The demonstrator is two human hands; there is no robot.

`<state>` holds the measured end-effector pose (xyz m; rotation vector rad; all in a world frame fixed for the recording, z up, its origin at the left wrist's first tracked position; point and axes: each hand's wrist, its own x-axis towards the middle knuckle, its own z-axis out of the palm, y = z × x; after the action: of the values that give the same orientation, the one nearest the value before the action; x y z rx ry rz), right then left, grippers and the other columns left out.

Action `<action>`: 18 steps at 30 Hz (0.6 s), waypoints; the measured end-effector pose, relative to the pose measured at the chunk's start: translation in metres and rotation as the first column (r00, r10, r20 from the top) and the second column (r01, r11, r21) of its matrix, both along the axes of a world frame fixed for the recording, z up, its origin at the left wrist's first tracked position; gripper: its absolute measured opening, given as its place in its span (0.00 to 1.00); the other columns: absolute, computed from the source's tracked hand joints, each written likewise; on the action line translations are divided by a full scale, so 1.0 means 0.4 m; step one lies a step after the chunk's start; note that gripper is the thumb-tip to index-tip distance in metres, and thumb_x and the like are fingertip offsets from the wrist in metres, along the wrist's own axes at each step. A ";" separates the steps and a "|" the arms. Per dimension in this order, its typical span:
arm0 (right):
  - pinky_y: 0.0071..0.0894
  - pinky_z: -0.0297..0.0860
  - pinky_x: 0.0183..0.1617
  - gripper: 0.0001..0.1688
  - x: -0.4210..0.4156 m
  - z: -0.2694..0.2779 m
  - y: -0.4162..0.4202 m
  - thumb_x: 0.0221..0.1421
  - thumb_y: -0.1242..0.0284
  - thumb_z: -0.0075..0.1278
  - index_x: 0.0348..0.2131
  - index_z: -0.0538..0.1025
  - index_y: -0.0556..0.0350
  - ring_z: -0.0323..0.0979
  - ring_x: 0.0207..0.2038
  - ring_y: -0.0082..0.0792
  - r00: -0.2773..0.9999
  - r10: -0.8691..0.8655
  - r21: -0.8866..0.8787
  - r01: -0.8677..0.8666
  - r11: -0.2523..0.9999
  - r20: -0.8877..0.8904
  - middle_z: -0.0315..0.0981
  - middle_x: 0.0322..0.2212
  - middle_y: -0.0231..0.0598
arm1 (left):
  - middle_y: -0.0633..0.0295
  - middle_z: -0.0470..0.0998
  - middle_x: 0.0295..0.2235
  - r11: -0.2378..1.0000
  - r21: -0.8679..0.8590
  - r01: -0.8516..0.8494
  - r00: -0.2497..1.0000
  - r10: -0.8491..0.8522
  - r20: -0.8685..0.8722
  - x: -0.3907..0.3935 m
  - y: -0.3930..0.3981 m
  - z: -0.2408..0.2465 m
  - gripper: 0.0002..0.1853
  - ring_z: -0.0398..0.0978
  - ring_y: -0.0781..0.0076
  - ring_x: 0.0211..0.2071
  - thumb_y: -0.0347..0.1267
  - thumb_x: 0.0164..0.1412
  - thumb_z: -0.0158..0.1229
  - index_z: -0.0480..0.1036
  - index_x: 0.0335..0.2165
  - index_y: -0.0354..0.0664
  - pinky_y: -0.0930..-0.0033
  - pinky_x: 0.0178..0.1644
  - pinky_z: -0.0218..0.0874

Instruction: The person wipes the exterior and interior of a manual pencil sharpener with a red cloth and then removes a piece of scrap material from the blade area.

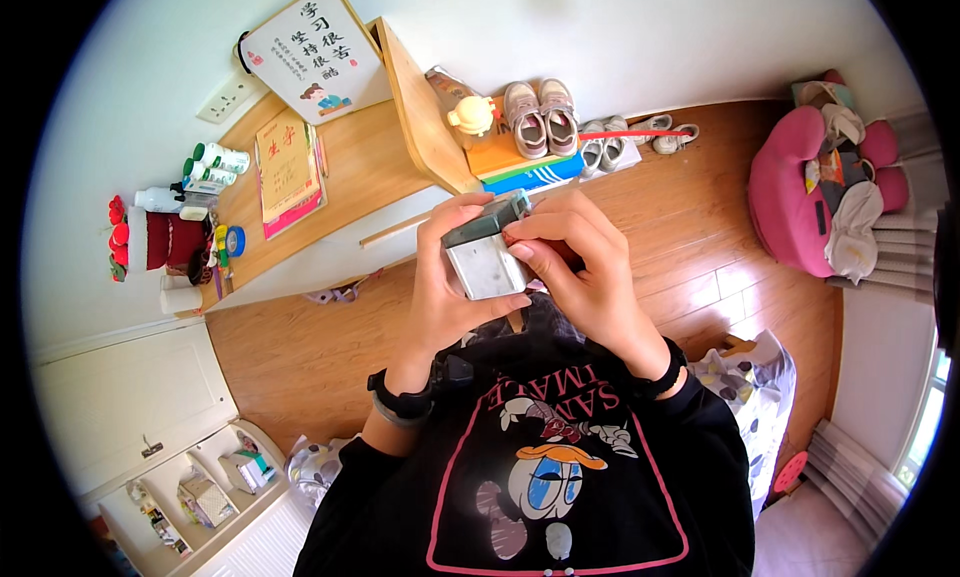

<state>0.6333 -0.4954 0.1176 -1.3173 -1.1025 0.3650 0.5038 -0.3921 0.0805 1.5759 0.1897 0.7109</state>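
Note:
A small box-like container (487,268), with a pale, translucent body and a dark green top part, is held up in front of my chest. My left hand (450,269) grips it, fingers over the far side and thumb along the near edge. At its right side is my right hand (581,265), thumb and index finger pinched on a small reddish-brown thing (511,236) against the dark top. What that small thing is cannot be made out, as the fingertips cover most of it.
Beyond my hands stands a wooden desk (360,164) with notebooks (289,172), bottles (221,158) and a blue tape roll (235,241). Sneakers (541,119) sit on stacked boxes (532,173) beside it. A pink chair (776,194) holding clothes is at the right; shelves (206,494) are at the lower left.

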 end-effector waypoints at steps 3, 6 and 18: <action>0.27 0.64 0.31 0.09 -0.001 -0.002 -0.006 0.43 0.84 0.54 0.29 0.74 0.59 0.66 0.29 0.35 0.993 -0.012 0.041 0.007 0.999 0.118 0.67 0.26 0.38 | 0.49 0.56 0.52 0.996 -0.069 -0.049 0.999 0.050 0.022 0.001 -0.008 0.013 0.47 0.59 0.60 0.54 0.29 0.34 0.73 0.52 0.51 0.45 0.59 0.55 0.55; 0.27 0.64 0.31 0.09 -0.007 -0.006 -0.022 0.42 0.84 0.55 0.29 0.74 0.59 0.66 0.28 0.34 0.990 -0.002 0.041 -0.004 0.999 0.143 0.66 0.25 0.37 | 0.49 0.57 0.51 0.989 -0.134 -0.054 0.998 0.056 0.010 0.000 -0.011 0.014 0.47 0.60 0.59 0.53 0.30 0.34 0.73 0.52 0.50 0.45 0.59 0.54 0.56; 0.25 0.63 0.27 0.09 0.003 -0.008 -0.014 0.42 0.83 0.56 0.28 0.75 0.58 0.65 0.25 0.32 0.980 -0.047 0.086 0.031 0.996 0.192 0.66 0.23 0.36 | 0.49 0.57 0.51 0.999 -0.039 -0.018 1.000 0.019 0.007 0.001 -0.025 -0.002 0.47 0.61 0.60 0.52 0.32 0.32 0.74 0.53 0.50 0.46 0.59 0.54 0.56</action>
<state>0.6344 -0.5011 0.1143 -1.3188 -1.2394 0.1624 0.5043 -0.4021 0.0798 1.5363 0.2121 0.7230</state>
